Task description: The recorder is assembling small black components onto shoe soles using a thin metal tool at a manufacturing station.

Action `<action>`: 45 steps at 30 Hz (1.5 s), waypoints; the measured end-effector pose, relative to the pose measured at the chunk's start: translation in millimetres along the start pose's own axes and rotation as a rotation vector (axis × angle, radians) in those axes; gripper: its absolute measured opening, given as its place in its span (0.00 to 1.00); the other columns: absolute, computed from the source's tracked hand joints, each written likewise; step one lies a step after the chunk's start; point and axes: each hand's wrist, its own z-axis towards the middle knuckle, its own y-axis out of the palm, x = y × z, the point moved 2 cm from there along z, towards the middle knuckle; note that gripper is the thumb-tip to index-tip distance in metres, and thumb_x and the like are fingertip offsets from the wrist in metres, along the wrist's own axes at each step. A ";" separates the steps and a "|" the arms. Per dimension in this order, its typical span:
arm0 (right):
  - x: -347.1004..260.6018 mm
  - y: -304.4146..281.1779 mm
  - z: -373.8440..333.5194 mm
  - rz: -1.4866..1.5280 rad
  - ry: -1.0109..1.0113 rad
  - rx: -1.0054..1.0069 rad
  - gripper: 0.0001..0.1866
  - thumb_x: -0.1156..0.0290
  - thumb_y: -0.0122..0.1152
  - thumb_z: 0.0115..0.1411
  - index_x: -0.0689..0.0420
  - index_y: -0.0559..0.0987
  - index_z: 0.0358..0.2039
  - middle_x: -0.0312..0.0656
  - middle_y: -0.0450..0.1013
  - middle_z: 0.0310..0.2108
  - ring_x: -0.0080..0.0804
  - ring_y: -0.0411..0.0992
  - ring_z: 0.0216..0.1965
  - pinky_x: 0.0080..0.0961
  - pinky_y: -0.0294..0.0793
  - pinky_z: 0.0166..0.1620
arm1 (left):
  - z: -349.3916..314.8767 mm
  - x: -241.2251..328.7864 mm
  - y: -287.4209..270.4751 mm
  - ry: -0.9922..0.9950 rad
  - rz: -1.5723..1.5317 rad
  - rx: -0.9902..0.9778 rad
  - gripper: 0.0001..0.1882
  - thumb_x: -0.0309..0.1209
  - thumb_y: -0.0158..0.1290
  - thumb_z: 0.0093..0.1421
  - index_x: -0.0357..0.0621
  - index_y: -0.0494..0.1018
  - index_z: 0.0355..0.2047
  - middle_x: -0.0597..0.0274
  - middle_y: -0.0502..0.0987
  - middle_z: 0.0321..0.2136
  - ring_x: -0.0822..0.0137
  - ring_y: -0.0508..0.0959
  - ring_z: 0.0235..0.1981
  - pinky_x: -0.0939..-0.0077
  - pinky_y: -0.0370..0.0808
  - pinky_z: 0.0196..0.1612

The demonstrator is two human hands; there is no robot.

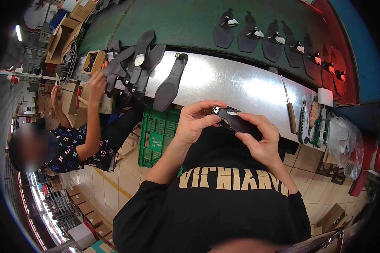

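Note:
Between my two hands, in front of my chest, is a black sandal (240,125) with a shiny buckle-like piece at one end. My left hand (199,122) pinches that end between thumb and fingers. My right hand (261,138) grips the other end, its thumb underneath. Just beyond my left hand, one dark sandal sole (167,90) lies on the metal bench (223,80). Further left, several black sandals (135,63) are heaped at the bench's edge.
Several sandals (272,42) with white wrapping stand in a row on the green belt (177,25). An awl (289,111), a cutter knife (303,122) and scissors (321,128) lie at the right. Below the bench is a green crate (145,137). A co-worker (76,143) reaches toward the heap.

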 end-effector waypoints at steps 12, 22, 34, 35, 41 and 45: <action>-1.7 -1.4 -4.6 0.012 0.043 -0.018 0.22 0.79 0.68 0.47 0.61 0.79 0.46 0.46 0.78 0.37 0.37 0.77 0.36 0.26 0.73 0.41 | -2.7 -4.3 1.4 0.015 -0.013 -0.043 0.18 0.17 0.60 0.54 0.35 0.77 0.47 0.59 0.79 0.41 0.73 0.79 0.38 0.84 0.79 0.38; -9.9 -8.4 -2.1 -0.102 -0.035 -0.060 0.21 0.79 0.67 0.48 0.61 0.79 0.46 0.46 0.78 0.36 0.41 0.76 0.35 0.29 0.74 0.39 | -7.3 -7.7 1.3 0.082 0.146 -0.059 0.18 0.14 0.58 0.53 0.32 0.78 0.45 0.49 0.77 0.47 0.68 0.79 0.41 0.82 0.79 0.41; -14.4 -10.0 -10.1 -0.250 -0.103 -0.086 0.20 0.78 0.68 0.48 0.62 0.78 0.44 0.47 0.76 0.34 0.44 0.75 0.33 0.33 0.74 0.36 | -8.7 -14.8 -2.9 0.093 0.176 -0.262 0.22 0.09 0.52 0.52 0.33 0.77 0.48 0.41 0.71 0.55 0.59 0.76 0.52 0.75 0.76 0.51; -13.3 -9.5 -10.7 -0.246 -0.106 -0.083 0.20 0.79 0.68 0.48 0.62 0.78 0.44 0.47 0.76 0.34 0.44 0.75 0.33 0.33 0.74 0.36 | -8.7 -15.2 -2.4 0.092 0.191 -0.268 0.22 0.09 0.51 0.52 0.33 0.77 0.48 0.41 0.71 0.56 0.59 0.76 0.53 0.75 0.76 0.52; -6.4 -4.2 -15.8 -0.256 -0.101 -0.084 0.20 0.79 0.67 0.48 0.62 0.77 0.44 0.46 0.76 0.34 0.44 0.74 0.34 0.33 0.74 0.37 | -9.8 -14.9 1.3 0.073 0.245 -0.319 0.22 0.09 0.50 0.53 0.34 0.76 0.49 0.43 0.71 0.57 0.60 0.75 0.54 0.76 0.76 0.52; -5.1 -1.6 -18.9 -0.259 -0.066 -0.123 0.21 0.79 0.68 0.47 0.63 0.77 0.45 0.47 0.76 0.35 0.45 0.75 0.34 0.34 0.74 0.38 | -12.6 -17.5 0.7 0.051 0.238 -0.333 0.22 0.09 0.50 0.54 0.34 0.76 0.49 0.44 0.71 0.57 0.61 0.75 0.54 0.75 0.76 0.52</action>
